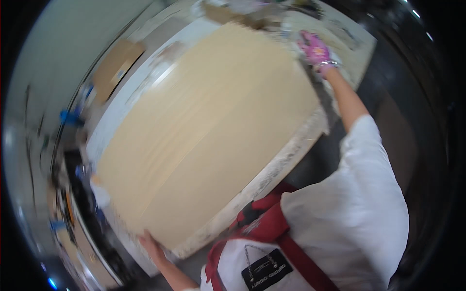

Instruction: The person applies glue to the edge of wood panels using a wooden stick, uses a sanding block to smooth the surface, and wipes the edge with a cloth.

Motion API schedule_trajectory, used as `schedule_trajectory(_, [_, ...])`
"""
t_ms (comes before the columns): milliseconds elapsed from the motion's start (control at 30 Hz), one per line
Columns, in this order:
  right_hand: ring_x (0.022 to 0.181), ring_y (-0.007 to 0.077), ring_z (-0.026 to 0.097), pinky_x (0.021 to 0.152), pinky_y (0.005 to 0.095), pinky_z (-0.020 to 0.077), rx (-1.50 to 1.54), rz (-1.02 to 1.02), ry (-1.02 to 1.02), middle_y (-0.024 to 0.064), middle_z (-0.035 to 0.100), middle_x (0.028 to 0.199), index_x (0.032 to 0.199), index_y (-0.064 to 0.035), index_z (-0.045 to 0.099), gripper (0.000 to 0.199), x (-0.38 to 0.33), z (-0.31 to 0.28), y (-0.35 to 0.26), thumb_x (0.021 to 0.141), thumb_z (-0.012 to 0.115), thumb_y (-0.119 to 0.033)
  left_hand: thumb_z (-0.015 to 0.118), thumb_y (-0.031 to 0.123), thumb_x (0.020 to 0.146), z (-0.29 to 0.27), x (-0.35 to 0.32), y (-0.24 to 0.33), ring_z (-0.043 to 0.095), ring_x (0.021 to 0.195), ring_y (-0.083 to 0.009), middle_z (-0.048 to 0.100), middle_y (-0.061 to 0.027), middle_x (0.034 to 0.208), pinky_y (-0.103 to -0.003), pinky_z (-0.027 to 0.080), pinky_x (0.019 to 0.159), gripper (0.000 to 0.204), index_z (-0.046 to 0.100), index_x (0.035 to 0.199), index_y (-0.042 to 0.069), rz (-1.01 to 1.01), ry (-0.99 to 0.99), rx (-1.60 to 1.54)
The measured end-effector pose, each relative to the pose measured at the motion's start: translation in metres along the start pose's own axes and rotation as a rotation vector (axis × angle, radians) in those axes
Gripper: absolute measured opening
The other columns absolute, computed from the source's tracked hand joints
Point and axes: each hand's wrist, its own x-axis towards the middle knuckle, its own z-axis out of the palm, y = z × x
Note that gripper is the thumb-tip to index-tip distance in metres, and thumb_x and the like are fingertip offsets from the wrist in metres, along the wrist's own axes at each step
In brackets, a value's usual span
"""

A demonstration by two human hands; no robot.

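Beige sheet [208, 131], broad and flat, lying right across the worktop [361, 51], and it fills most of the middle! Laying it out looks done, I'd judge: no big folds show, just a faint line running lengthwise and soft bands of shine. Down at the near left corner, the bare left hand [152, 246] is at the sheet's edge; blur hides whether those fingers pinch it or simply rest. Away at the far right, the right hand [318, 52], in a pink glove, is out past the sheet's corner; whether it grips anything, I can't tell. A pale, smudged strip [286, 159] runs along the near side. What's left? Perhaps work along the edges or surface; nothing visible settles it.
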Motion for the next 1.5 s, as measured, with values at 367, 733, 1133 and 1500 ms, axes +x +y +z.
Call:
schedule_trajectory(367, [0.082, 0.0298, 0.059, 0.070, 0.0387, 0.0491, 0.955, -1.108, -0.228, 0.0122, 0.057, 0.091, 0.115, -0.0114, 0.055, 0.035, -0.203, -0.046, -0.473, 0.082, 0.057, -0.023, 0.062, 0.016, 0.084, -0.013, 0.003, -0.007, 0.054, 0.103, -0.0189, 0.058, -0.0123, 0.115, -0.030, 0.041, 0.091, 0.048, 0.045, 0.126, -0.001, 0.034, 0.134, 0.087])
schedule_trajectory(733, [0.071, 0.0250, 0.062, 0.061, 0.0382, 0.0495, 0.438, -0.950, -0.650, 0.0116, 0.058, 0.084, 0.107, -0.0066, 0.054, 0.030, -0.261, -0.078, -0.583, 0.082, 0.055, -0.023, 0.065, 0.007, 0.082, -0.017, 0.007, 0.000, 0.055, 0.100, -0.0191, 0.059, -0.0124, 0.110, -0.030, 0.043, 0.087, 0.050, 0.043, 0.126, -0.001, 0.085, 0.051, -0.054])
schedule_trajectory(1133, [0.076, 0.0290, 0.061, 0.065, 0.0404, 0.0488, 0.674, -0.821, -0.500, 0.0138, 0.059, 0.086, 0.096, -0.0066, 0.057, 0.019, -0.281, -0.004, -0.550, 0.081, 0.054, -0.018, 0.060, 0.010, 0.086, -0.009, 0.006, -0.008, 0.050, 0.108, -0.0205, 0.051, -0.0152, 0.123, -0.031, 0.038, 0.095, 0.055, 0.036, 0.133, -0.005, 0.093, 0.072, -0.004])
schedule_trajectory(1500, [0.078, 0.0301, 0.060, 0.068, 0.0427, 0.0491, 0.674, -0.688, -0.402, 0.0114, 0.062, 0.086, 0.089, -0.0132, 0.059, 0.016, -0.182, -0.062, -0.425, 0.075, 0.054, -0.017, 0.059, 0.014, 0.088, -0.003, 0.003, -0.007, 0.050, 0.108, -0.0217, 0.049, -0.0148, 0.124, -0.033, 0.041, 0.093, 0.054, 0.034, 0.133, -0.001, 0.105, 0.027, -0.166])
